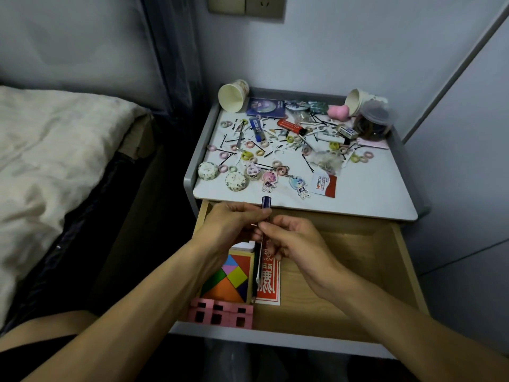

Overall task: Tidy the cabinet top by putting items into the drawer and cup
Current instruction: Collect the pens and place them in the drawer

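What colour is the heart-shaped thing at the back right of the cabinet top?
The heart-shaped thing is pink, clearest in the head view.

Dim, cool light here, a bluish cast over the walls (358,51). The cabinet top (371,188) is the brightest patch, evenly lit with no hard glare. The drawer (371,244) reads warmer and darkens under the left hand (228,224) and right hand (297,241). The gap beside the bed (55,147) falls near black. Wide-angle bending slants the wall edges. Small clutter looks smeary, but the pen (266,201) is fairly crisp.
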